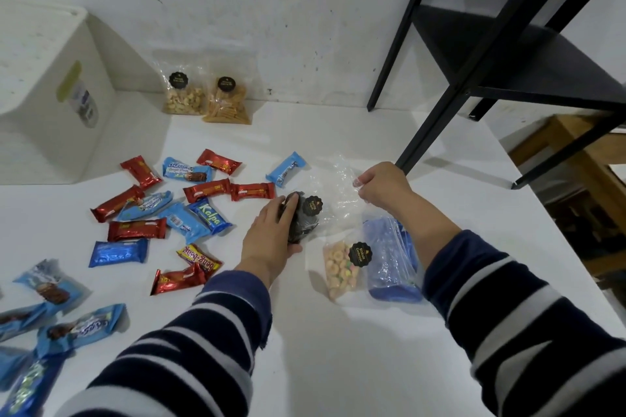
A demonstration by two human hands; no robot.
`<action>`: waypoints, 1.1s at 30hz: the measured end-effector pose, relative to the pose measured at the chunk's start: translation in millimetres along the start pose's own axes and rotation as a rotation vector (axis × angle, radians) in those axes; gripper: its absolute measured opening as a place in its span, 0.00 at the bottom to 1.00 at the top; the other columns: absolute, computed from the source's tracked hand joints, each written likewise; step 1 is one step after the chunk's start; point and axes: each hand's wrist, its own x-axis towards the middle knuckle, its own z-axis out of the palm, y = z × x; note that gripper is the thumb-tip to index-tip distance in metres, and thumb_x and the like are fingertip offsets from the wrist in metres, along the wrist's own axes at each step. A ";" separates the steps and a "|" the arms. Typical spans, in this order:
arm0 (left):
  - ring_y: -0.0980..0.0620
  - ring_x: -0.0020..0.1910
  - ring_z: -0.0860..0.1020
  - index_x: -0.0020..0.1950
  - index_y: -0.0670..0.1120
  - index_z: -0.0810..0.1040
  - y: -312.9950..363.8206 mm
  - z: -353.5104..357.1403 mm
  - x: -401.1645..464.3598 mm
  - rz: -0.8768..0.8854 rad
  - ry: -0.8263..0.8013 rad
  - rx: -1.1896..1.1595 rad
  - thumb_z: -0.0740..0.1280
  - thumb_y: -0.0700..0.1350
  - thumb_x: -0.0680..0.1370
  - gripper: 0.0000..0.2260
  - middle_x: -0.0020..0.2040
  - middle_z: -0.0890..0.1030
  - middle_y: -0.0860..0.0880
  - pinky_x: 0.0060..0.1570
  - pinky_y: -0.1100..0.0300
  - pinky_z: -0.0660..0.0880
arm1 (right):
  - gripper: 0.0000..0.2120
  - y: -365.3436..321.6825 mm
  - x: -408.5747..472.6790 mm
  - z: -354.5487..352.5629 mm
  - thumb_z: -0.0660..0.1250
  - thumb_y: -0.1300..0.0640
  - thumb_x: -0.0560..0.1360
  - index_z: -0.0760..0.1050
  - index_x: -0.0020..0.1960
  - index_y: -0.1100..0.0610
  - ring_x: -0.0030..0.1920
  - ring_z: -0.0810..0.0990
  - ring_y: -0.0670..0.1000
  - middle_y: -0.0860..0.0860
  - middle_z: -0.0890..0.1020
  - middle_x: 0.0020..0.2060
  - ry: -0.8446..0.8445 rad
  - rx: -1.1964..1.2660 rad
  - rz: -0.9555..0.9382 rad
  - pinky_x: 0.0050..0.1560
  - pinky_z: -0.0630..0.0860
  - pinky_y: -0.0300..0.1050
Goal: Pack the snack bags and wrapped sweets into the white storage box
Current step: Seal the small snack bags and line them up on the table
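Note:
A clear bag of dark snacks (pixel 306 217) lies in the middle of the white table (pixel 338 332). My left hand (pixel 271 237) grips its dark, filled end, while my right hand (pixel 382 184) pinches the bag's clear top corner. Just in front of them lie a bag of pastel biscuits (pixel 340 267) and a blue-tinted bag (pixel 389 261). Several red and blue wrapped sweets (pixel 189 203) are scattered to the left. The white storage box (pixel 44 105) stands at the far left. A nut bag (pixel 184 95) and a bag of orange sticks (pixel 228 101) lean against the wall.
A black metal shelf frame (pixel 491 61) stands on the table's right rear, one leg close to my right hand. More blue wrappers (pixel 50 325) lie at the near left edge. A wooden piece of furniture (pixel 582 173) sits beyond the table's right edge.

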 end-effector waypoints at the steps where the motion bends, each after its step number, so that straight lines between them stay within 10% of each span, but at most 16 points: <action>1: 0.46 0.75 0.54 0.77 0.54 0.43 -1.0 1.0 0.2 -0.002 0.001 0.006 0.71 0.53 0.73 0.44 0.77 0.52 0.47 0.69 0.51 0.63 | 0.10 0.0 0.2 0.5 0.66 0.66 0.74 0.82 0.53 0.60 0.51 0.80 0.53 0.54 0.83 0.52 0.001 -0.007 -0.013 0.54 0.77 0.44; 6: 0.46 0.74 0.55 0.77 0.53 0.42 -3.4 6.4 1.9 0.005 0.025 0.033 0.70 0.54 0.73 0.44 0.76 0.53 0.47 0.69 0.52 0.63 | 0.11 -4.3 1.2 -0.3 0.65 0.59 0.75 0.80 0.55 0.62 0.46 0.78 0.53 0.54 0.81 0.45 -0.044 -0.012 -0.029 0.42 0.74 0.42; 13: 0.46 0.74 0.55 0.77 0.53 0.42 -5.4 9.5 1.4 0.026 0.042 0.034 0.70 0.55 0.73 0.44 0.76 0.53 0.47 0.70 0.52 0.62 | 0.16 -11.3 6.1 7.8 0.63 0.65 0.74 0.75 0.60 0.70 0.60 0.78 0.58 0.63 0.79 0.59 0.017 -0.063 0.010 0.62 0.75 0.56; 19: 0.47 0.75 0.53 0.78 0.52 0.42 -4.9 10.7 0.4 0.022 0.059 0.023 0.69 0.55 0.73 0.44 0.76 0.53 0.47 0.70 0.53 0.63 | 0.11 -20.5 6.3 11.6 0.65 0.58 0.74 0.80 0.51 0.62 0.39 0.75 0.52 0.54 0.77 0.40 -0.042 0.156 0.020 0.33 0.67 0.39; 24: 0.47 0.75 0.53 0.77 0.53 0.41 -6.4 11.5 0.3 0.019 0.057 0.018 0.69 0.56 0.73 0.44 0.77 0.52 0.48 0.70 0.53 0.62 | 0.10 -27.1 9.6 16.3 0.62 0.65 0.72 0.77 0.47 0.71 0.39 0.67 0.51 0.71 0.72 0.41 0.044 0.133 0.023 0.39 0.63 0.43; 33: 0.48 0.75 0.53 0.77 0.54 0.41 -8.4 13.8 2.1 0.016 0.066 0.017 0.69 0.57 0.73 0.45 0.77 0.52 0.49 0.70 0.54 0.63 | 0.04 -34.8 14.8 18.6 0.63 0.61 0.72 0.76 0.41 0.58 0.37 0.69 0.52 0.56 0.72 0.37 0.001 0.214 -0.027 0.34 0.65 0.43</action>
